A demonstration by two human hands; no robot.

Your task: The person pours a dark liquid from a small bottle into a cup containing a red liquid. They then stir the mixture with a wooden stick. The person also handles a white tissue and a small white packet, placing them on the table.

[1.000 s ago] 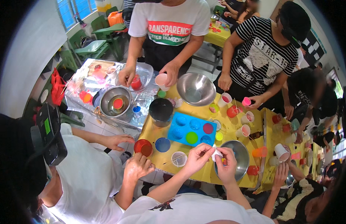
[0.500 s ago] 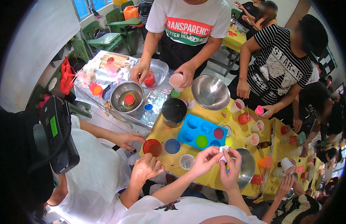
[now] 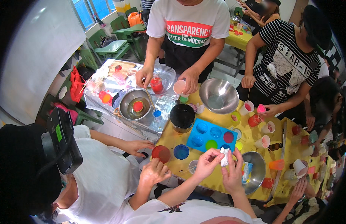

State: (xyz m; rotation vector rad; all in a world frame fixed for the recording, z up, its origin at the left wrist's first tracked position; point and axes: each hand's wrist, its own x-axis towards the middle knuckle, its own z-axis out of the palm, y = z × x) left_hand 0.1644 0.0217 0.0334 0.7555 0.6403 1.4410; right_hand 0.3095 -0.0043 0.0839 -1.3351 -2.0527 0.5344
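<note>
My left hand (image 3: 207,164) and my right hand (image 3: 232,174) pinch a small white crumpled piece (image 3: 224,157), which looks like tissue, between their fingertips. It is held upright over the yellow table's near edge. Just beyond my fingers lies a blue mold (image 3: 203,143) with round cavities; one is filled with red, another with bright green. A steel bowl (image 3: 258,173) is beside my right hand, with a blue, white and yellow packet (image 3: 247,171) in it. Left of the mold sit a round red container (image 3: 161,153) and a blue one (image 3: 181,151).
A person across the table stirs with a stick at a steel bowl (image 3: 127,100). A black pot (image 3: 182,116) and an empty-looking steel bowl (image 3: 219,95) stand beyond the mold. Cups (image 3: 268,127) crowd the right side. Another person's hand (image 3: 155,171) is close by my left forearm.
The view has shifted, so the table sits lower and farther right. In my fingers the white piece has turned more upright and shows more of itself. The packet in the bowl now shows.
</note>
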